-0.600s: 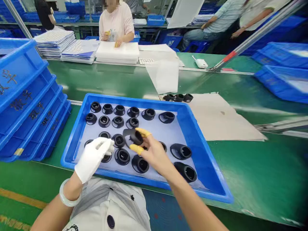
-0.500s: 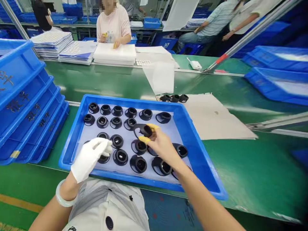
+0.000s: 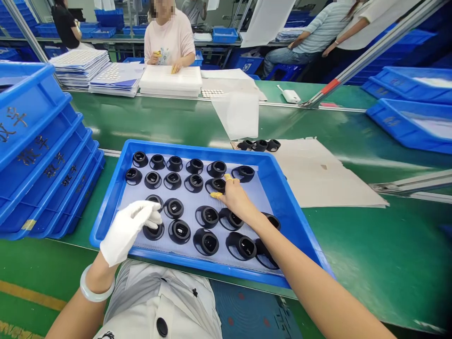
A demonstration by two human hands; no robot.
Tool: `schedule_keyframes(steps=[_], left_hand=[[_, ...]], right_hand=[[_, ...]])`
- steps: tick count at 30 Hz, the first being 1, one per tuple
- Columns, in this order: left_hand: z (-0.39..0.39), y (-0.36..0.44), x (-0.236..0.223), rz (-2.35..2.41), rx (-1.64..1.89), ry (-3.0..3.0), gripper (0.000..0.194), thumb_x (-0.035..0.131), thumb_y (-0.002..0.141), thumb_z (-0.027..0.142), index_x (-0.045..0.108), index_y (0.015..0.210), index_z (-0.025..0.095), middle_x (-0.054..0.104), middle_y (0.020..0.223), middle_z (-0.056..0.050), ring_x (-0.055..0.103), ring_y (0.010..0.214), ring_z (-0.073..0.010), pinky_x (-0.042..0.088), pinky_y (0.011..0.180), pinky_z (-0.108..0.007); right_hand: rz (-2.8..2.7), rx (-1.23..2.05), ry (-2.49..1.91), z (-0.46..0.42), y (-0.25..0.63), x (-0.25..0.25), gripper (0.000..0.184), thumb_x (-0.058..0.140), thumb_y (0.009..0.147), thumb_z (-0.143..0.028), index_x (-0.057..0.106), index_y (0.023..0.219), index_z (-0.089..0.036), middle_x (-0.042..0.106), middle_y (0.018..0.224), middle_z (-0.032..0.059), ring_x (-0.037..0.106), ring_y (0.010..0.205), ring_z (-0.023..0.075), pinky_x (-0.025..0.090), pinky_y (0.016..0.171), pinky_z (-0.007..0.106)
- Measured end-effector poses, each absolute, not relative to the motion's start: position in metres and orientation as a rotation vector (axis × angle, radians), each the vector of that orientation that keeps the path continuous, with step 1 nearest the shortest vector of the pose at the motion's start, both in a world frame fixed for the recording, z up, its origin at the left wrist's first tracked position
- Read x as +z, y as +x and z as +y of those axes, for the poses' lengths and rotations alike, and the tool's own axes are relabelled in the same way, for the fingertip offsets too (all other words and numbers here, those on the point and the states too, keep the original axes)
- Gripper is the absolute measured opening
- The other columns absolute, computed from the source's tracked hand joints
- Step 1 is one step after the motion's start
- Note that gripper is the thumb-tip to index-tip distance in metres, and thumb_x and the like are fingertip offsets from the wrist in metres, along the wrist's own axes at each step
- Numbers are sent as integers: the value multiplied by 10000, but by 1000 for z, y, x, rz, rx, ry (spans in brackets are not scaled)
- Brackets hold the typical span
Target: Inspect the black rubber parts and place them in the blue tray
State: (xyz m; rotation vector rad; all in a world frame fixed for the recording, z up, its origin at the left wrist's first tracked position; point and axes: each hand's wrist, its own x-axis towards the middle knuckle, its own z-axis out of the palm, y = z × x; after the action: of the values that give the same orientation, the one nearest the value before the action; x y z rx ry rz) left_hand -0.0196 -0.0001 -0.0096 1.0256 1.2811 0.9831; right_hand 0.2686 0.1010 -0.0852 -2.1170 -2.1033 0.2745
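Observation:
A blue tray [image 3: 300, 221] lined with a pale sheet holds rows of black round parts [image 3: 179, 230], each a short tube with a glossy centre and a flared rim. My right hand [image 3: 235, 195], with yellow finger covers on thumb and fingertip, grips one black flared part [image 3: 216, 184] in the second row from the back. That part sits at the liner, half hidden by the fingers. My left hand [image 3: 130, 228], in a white glove, hovers over the tray's front left corner. Its fingers are loosely bent and apart, with nothing seen in them, close to the parts there.
Stacked blue trays [image 3: 38, 155] rise at the left. Behind the tray, more black parts [image 3: 259, 145] stand on a cardboard sheet [image 3: 328, 174]. Across the bench, a person [image 3: 169, 40] handles a stack of white sheets [image 3: 171, 82]. A slanted metal bar [image 3: 374, 52] crosses the right.
My right hand has lowered the black part from above the tray into the second row. My left hand has barely moved. The view has shifted slightly.

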Motion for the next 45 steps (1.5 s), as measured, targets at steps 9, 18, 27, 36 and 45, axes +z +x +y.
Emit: schedule_keyframes(steps=[9, 18, 27, 36, 45], left_hand=[[8, -34, -10, 1290, 1284, 826, 308, 652, 793, 389, 679, 937, 117, 695, 754, -55, 684, 703, -182, 562, 620, -273], [5, -35, -10, 1316, 1299, 817, 330, 665, 775, 400, 677, 934, 112, 695, 752, -61, 683, 696, -183, 560, 624, -277], [13, -32, -21, 1565, 1290, 877, 426, 670, 742, 437, 645, 1046, 140, 677, 951, -79, 644, 775, -169, 513, 640, -264], [3, -9, 0, 960, 991, 744, 292, 594, 811, 443, 639, 741, 164, 589, 610, -24, 520, 464, -129, 422, 460, -270], [-1, -2, 5, 956, 940, 698, 466, 457, 891, 486, 605, 591, 162, 557, 443, -38, 511, 400, -126, 428, 486, -260]], right_hand=[[-2639, 222, -1452, 68, 180, -53, 336, 533, 899, -216, 533, 1194, -56, 587, 1030, 184, 542, 960, 313, 458, 857, 437], [-2835, 419, -1215, 89, 121, -79, 365, 715, 783, -229, 585, 1079, -61, 638, 986, 172, 597, 916, 279, 465, 794, 372], [-2606, 340, -1180, 70, 147, -38, 503, 592, 864, -310, 463, 1263, -33, 609, 1033, 171, 542, 966, 297, 428, 865, 440], [-2131, 408, -908, 18, 169, 5, 508, 549, 889, -454, 456, 1304, -175, 535, 946, 104, 514, 837, 241, 492, 707, 398], [-1887, 771, -988, 7, 177, -7, 390, 513, 924, -406, 519, 1280, -246, 535, 932, 63, 528, 828, 201, 495, 728, 341]])
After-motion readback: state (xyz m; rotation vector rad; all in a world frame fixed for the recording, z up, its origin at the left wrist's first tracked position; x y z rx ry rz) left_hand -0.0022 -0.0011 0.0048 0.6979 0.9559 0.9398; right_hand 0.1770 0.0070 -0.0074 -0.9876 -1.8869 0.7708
